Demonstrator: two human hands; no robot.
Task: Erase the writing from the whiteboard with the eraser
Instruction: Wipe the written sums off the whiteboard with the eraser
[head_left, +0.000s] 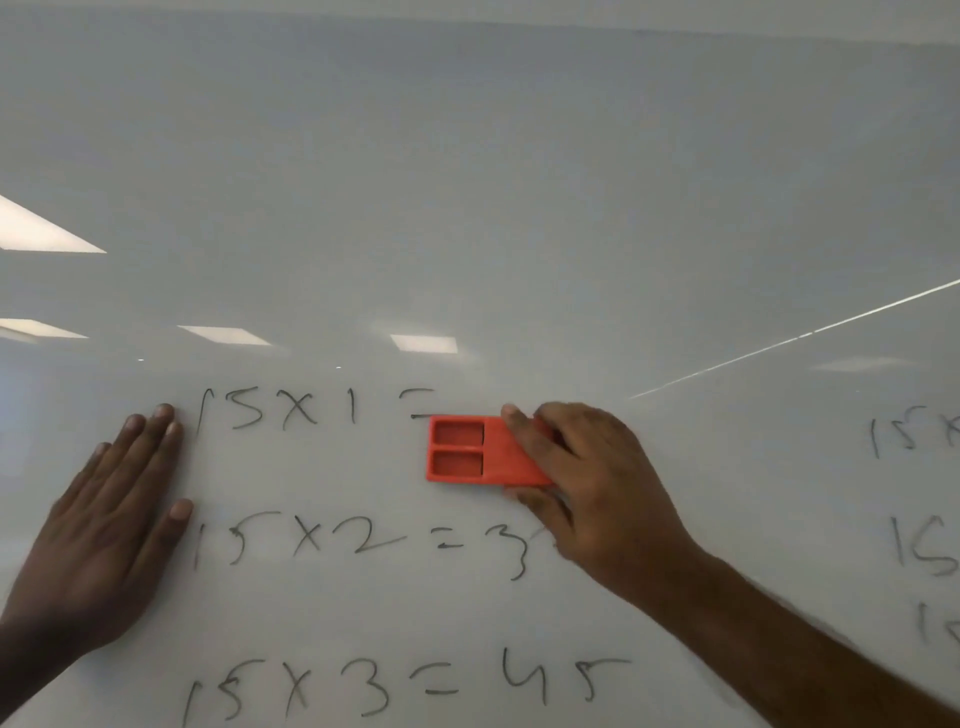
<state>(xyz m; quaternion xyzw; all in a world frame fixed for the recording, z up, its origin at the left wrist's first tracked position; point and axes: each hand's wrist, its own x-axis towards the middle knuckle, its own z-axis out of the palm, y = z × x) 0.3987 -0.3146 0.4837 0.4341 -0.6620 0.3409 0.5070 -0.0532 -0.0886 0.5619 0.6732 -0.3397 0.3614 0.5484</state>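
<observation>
A white whiteboard (467, 208) fills the view. Black handwriting (291, 410) reads "15 x 1 =" on the top line, "15 x 2 = 3" below it and "15 x 3 = 45" at the bottom. My right hand (587, 478) grips a red eraser (467, 452) and presses it flat on the board just right of the top line's equals sign. The number after that sign is gone, and my hand covers what follows the "3" on the middle line. My left hand (109, 525) lies flat on the board left of the writing, fingers spread.
More black writing (914, 493), several lines starting with "15", runs off the right edge of the board. Ceiling lights reflect in the glossy surface at the left and middle. The upper half of the board is blank.
</observation>
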